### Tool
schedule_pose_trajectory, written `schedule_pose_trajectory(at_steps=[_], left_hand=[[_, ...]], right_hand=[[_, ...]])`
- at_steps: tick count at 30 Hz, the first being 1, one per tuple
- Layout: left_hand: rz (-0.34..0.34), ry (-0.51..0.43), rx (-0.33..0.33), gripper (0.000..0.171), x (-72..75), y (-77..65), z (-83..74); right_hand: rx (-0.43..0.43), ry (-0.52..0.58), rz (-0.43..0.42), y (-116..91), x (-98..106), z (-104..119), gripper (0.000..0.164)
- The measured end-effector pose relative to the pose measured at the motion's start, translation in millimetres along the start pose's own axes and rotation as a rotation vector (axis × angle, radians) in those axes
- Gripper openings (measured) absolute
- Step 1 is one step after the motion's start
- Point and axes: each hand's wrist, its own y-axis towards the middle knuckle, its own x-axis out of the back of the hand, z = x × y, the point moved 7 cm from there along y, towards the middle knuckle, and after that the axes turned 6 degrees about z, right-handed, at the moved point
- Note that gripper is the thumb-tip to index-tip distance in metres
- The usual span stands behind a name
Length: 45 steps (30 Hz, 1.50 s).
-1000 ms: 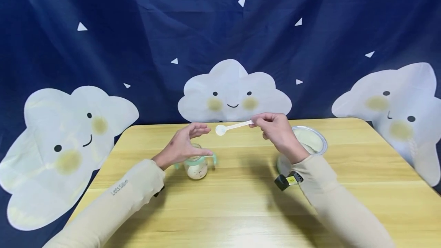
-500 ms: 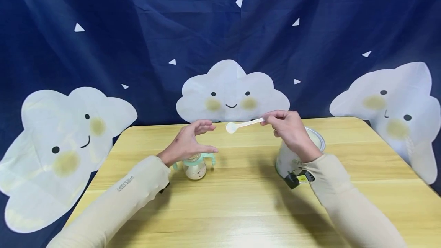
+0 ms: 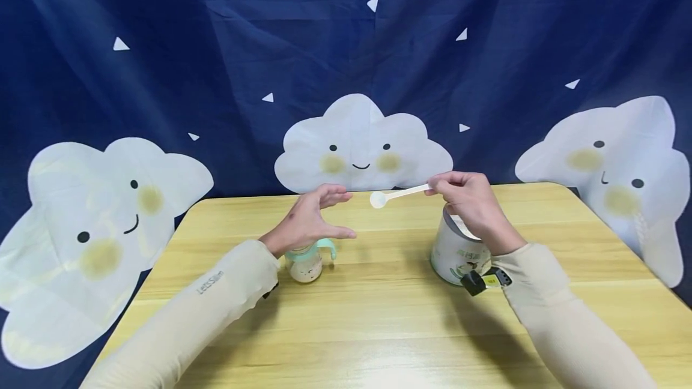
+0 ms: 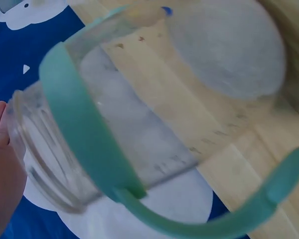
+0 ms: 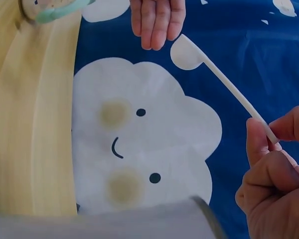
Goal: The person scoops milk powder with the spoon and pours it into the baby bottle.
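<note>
My right hand [image 3: 470, 203] pinches the end of a long-handled white measuring scoop [image 3: 378, 199], held level above the table. In the right wrist view the scoop [image 5: 187, 53] has a small round bowl; what is inside cannot be seen. My left hand [image 3: 310, 218] hangs in the air, fingers and thumb spread apart, holding nothing. Below and behind it stands a clear baby bottle [image 3: 306, 269] with mint-green handles. Close up in the left wrist view, the uncapped bottle [image 4: 134, 109] shows a threaded neck and whitish contents at its base.
A white milk powder tin [image 3: 454, 254] stands lidless under my right hand, its mouth partly covered by the wrist. The wooden table [image 3: 367, 317] ends at a blue curtain [image 3: 324, 35] printed with smiling clouds.
My right hand has moved right with the scoop, back over the tin. The left hand has drifted slightly right and stays spread. Bottle and tin appear to stand where they were.
</note>
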Motion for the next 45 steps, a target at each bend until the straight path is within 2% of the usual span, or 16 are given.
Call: schedule_pose_trajectory(at_steps=[6, 10, 19, 26, 32, 41, 45], left_hand=[[0.017, 0.001, -0.02, 0.084, -9.2, 7.5, -7.6], [0.029, 0.012, -0.032, 0.084, -16.9, 12.5, -11.9], [0.057, 0.023, -0.059, 0.087, -33.3, 21.9, -24.4], [0.061, 0.004, -0.062, 0.086, -44.0, 28.1, -29.1], [0.084, -0.006, -0.063, 0.087, -55.4, 33.9, -30.5], [0.102, -0.021, -0.083, 0.087, -71.2, 42.8, -35.8], [0.108, -0.031, -0.088, 0.087, -77.4, 46.1, -36.7]], right_hand=[[-0.011, -0.004, -0.013, -4, 14, -3, 0.012], [-0.021, -0.056, -0.031, -7, 25, -6, 0.01], [-0.035, -0.127, -0.063, -13, 46, -9, 0.01], [-0.025, -0.081, -0.071, -20, 66, -12, 0.014], [-0.041, -0.124, -0.102, -25, 82, -18, 0.017], [-0.021, -0.066, -0.128, -32, 99, -22, 0.022], [0.002, 0.042, -0.134, -36, 104, -24, 0.024]])
